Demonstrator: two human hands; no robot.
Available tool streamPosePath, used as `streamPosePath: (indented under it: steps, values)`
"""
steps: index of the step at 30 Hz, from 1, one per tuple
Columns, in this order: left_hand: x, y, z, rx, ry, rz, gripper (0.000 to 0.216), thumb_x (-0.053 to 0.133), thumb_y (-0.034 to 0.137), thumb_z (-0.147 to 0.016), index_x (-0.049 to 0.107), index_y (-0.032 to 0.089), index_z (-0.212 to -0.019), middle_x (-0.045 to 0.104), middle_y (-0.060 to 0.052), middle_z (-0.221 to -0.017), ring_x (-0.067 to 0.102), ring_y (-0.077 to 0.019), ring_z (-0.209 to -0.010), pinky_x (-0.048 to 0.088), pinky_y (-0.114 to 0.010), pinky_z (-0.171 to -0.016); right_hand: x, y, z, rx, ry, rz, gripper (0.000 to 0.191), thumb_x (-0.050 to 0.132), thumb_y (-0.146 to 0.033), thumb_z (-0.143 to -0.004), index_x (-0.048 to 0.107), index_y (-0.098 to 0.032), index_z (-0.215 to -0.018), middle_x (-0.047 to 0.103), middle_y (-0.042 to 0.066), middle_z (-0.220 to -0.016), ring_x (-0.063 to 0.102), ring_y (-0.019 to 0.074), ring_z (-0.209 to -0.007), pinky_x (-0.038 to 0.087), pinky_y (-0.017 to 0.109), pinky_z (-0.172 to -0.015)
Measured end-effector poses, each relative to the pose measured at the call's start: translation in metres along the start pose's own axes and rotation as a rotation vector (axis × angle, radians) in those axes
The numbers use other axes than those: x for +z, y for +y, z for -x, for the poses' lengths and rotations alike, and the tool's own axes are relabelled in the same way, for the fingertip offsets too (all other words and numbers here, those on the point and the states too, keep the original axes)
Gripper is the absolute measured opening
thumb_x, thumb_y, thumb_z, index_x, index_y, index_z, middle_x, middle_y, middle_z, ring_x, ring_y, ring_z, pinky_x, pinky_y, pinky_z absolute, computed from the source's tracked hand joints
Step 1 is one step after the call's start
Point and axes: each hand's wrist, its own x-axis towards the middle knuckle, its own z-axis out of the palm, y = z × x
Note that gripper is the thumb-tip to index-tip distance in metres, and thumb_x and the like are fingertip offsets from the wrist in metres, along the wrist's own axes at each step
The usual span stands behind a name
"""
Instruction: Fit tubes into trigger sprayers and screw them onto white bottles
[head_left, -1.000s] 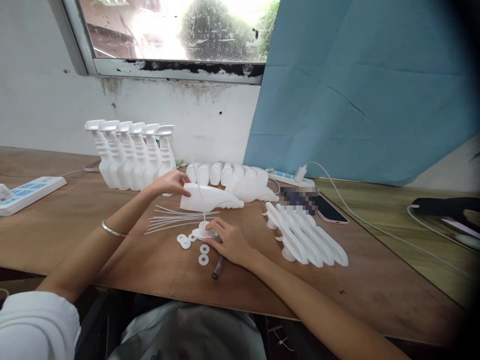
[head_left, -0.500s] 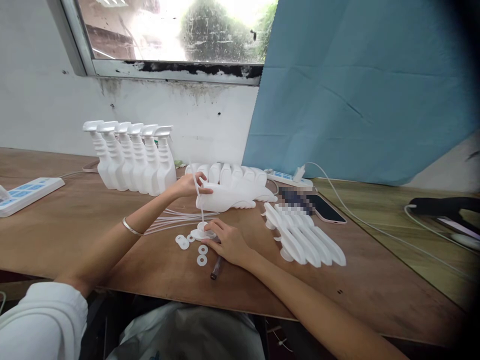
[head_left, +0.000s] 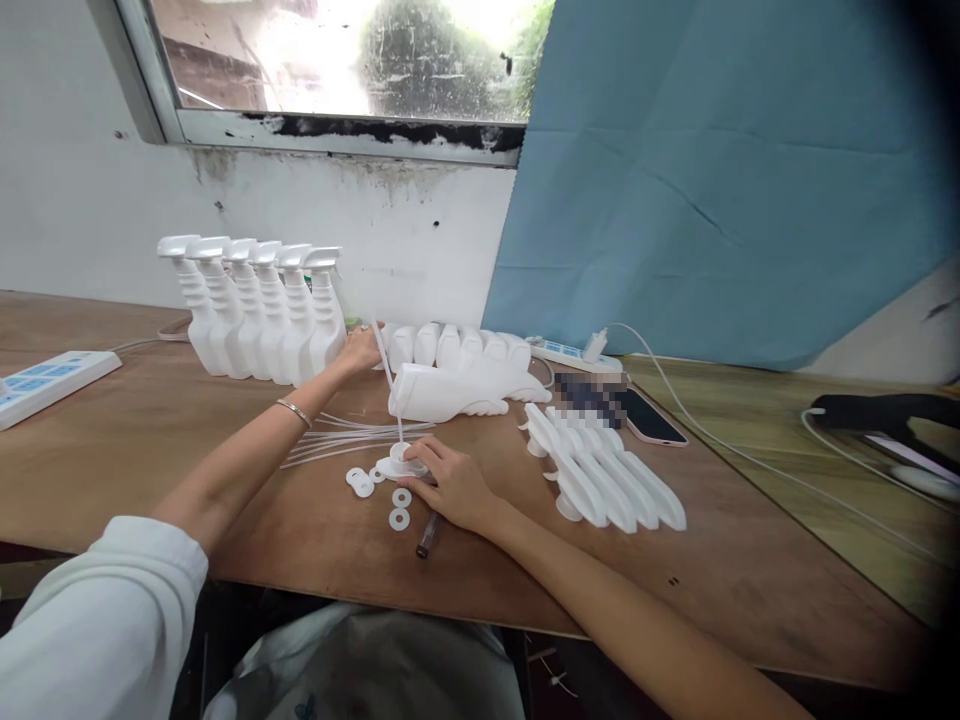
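The table (head_left: 150,440) is bare plywood, matt and faintly rough; spray bottles (head_left: 255,310), lying bottle (head_left: 442,392) and cap (head_left: 401,462) are smooth white plastic (a soft sheen, no real gloss); tubes (head_left: 345,440), thin translucent plastic; bracelet (head_left: 294,411), bright metal; blue sheet (head_left: 712,180), matt and creased; phone screen (head_left: 654,416) glossy.

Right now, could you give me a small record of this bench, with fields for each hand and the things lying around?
Setting: wooden table below a window
Left hand: reaches between the upright spray bottles and a bottle lying on its side; grip unclear
Right hand: fingers closed on a white cap with an upright tube
Beside the cap: loose washers, thin tubes, dark pen
Right side: row of white trigger parts, phone
Far left: power strip
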Motion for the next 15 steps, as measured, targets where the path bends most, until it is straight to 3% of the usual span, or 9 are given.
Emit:
streamPosePath:
  steps: [8, 12, 15]
  values:
    - [0.003, 0.002, 0.016, -0.044, 0.118, -0.04, 0.043, 0.044, 0.032, -0.077, 0.039, 0.011, -0.114, 0.054, -0.017, -0.104, 0.053, -0.0288, -0.097, 0.04, -0.035, -0.079, -0.002, -0.001, 0.0, 0.012, 0.106, -0.049, 0.016, 0.051, -0.033, -0.081, 0.051, -0.021, -0.092, 0.06, 0.004, -0.092, 0.058, 0.0161, -0.081, 0.045, 0.025, -0.068]
    - [-0.011, 0.008, 0.035, -0.058, 0.164, -0.084, 0.043, 0.043, 0.03, -0.077, 0.038, 0.011, -0.115, 0.053, -0.018, -0.104, 0.054, -0.0313, -0.094, 0.041, -0.038, -0.077, -0.002, 0.0, 0.0, 0.144, 0.257, -0.114, 0.03, 0.057, -0.033, -0.077, 0.046, -0.02, -0.102, 0.062, 0.004, -0.092, 0.06, 0.017, -0.08, 0.046, 0.028, -0.07]
    - [-0.035, 0.012, 0.06, -0.025, 0.248, -0.139, 0.04, 0.042, 0.031, -0.078, 0.04, 0.014, -0.114, 0.053, -0.016, -0.104, 0.054, -0.0315, -0.09, 0.042, -0.039, -0.073, -0.004, 0.0, -0.001, 0.27, 0.365, -0.146, 0.034, 0.06, -0.034, -0.073, 0.045, -0.021, -0.101, 0.062, 0.004, -0.09, 0.06, 0.018, -0.08, 0.047, 0.029, -0.069]
